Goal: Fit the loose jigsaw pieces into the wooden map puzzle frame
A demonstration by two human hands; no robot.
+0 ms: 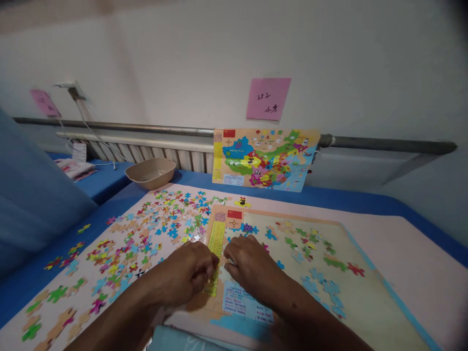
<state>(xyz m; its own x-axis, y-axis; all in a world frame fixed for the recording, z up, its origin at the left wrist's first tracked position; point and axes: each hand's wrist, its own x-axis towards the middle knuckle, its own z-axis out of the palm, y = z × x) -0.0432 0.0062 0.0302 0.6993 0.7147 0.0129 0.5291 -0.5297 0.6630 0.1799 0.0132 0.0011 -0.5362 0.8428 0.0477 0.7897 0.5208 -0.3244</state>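
My left hand (190, 270) is over the left border of a jigsaw board (365, 287), its fingers curled in toward the yellow strip (217, 239). Just right of it, my right hand (250, 265) has bent fingers, the thumb and fingertips close together at the board's joined left part. Whatever either hand pinches is hidden by the fingers. Joined pieces form the left side, with a red flag (234, 214) on top and a light-blue text panel (246, 300) below. Loose blue pieces (331, 287) and a red piece (356, 269) lie inside the frame.
Many loose jigsaw pieces (131, 239) spread over the pink sheet left of the board. A printed map picture (266, 158) leans against the wall at the back. A beige basin (151, 173) stands back left. A metal rail (157, 128) runs along the wall.
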